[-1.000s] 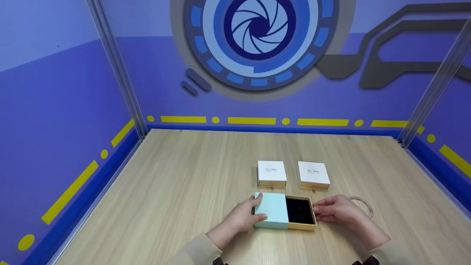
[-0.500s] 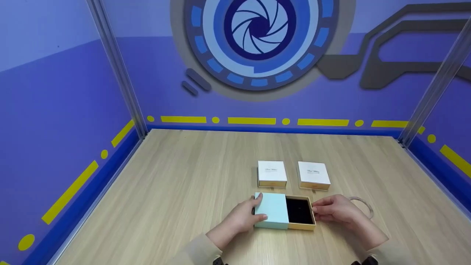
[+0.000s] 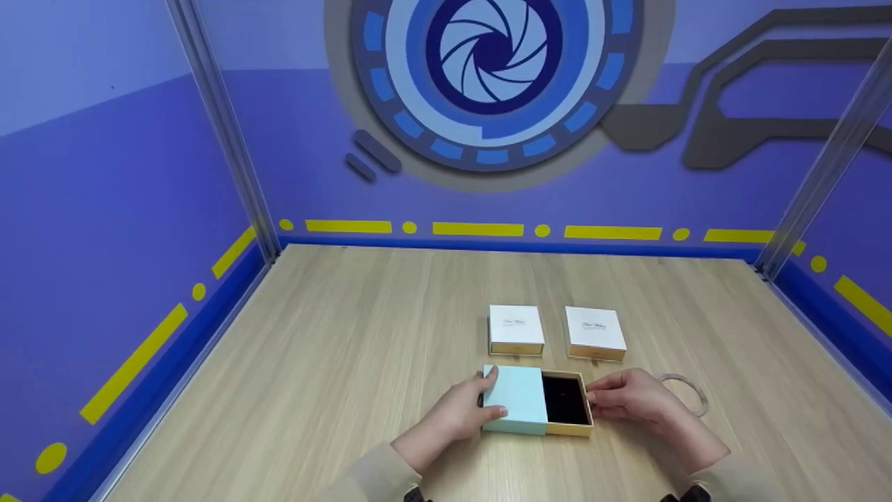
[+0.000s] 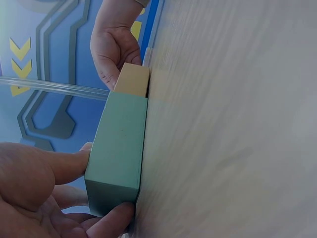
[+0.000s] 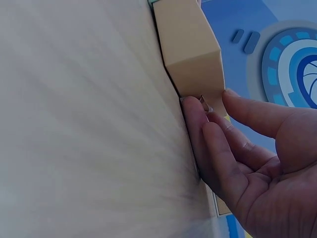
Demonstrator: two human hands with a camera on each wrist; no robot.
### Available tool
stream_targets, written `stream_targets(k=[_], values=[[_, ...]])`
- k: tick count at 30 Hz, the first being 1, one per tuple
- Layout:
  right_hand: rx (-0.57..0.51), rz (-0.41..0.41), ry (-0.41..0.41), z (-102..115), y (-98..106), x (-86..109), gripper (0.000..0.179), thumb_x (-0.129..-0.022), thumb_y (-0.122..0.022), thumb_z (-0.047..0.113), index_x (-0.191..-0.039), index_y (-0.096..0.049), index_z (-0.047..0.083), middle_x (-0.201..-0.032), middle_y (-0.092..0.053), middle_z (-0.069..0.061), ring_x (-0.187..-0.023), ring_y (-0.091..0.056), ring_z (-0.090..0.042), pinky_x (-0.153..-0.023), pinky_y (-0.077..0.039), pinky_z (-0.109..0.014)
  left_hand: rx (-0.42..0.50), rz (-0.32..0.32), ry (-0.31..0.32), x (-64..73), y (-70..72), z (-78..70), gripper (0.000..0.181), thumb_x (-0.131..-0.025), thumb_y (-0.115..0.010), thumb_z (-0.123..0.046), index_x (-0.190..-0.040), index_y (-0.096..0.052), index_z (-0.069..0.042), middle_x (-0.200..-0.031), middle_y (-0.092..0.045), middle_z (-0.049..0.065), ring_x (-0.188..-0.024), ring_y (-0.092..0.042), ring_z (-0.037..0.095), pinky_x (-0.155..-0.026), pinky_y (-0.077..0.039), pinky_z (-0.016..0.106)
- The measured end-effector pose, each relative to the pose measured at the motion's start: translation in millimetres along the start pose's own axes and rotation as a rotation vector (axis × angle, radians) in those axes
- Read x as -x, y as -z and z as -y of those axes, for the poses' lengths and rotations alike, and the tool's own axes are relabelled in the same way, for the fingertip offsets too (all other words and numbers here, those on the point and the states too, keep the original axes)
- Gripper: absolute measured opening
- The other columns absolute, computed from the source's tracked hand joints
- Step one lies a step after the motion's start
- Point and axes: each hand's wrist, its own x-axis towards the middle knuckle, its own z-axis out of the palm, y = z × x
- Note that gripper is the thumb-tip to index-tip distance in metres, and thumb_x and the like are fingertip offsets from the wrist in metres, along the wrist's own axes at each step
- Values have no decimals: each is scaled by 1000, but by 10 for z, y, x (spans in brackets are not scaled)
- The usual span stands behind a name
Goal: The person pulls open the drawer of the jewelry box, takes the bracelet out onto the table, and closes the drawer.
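Note:
A mint-green box sleeve lies on the table in the head view, with its tan drawer partly out to the right. Black lining shows inside the drawer. My left hand grips the sleeve's left end, thumb and a finger on its top. In the left wrist view, fingers also bend round its end. My right hand presses the drawer's outer end with its fingertips. The right wrist view shows a small brown ribbon tab between that end and the fingers. The lining's far left is hidden under the sleeve.
Two white lidded boxes with small dark print, a left one and a right one, sit behind the mint box. A pale ring-shaped band lies just beyond my right hand. Blue printed walls enclose the wooden table.
The drawer has slid slightly left into the sleeve, with my right hand moving along against its end. My left hand and the sleeve stay in place.

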Motion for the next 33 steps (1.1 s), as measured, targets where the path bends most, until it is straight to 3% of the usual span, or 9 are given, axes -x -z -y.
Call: stream_targets(k=[33], values=[[27, 5, -5, 26, -70, -60, 32, -98, -65, 2, -119, -62, -22, -97, -78, -2, -87, -75, -11, -82, -63, -25, -9, 9, -17, 9, 17, 2, 74, -97, -72, -27, -159, -37, -8, -164, -32, 28, -153, -34, 41, -124, -31, 56]])
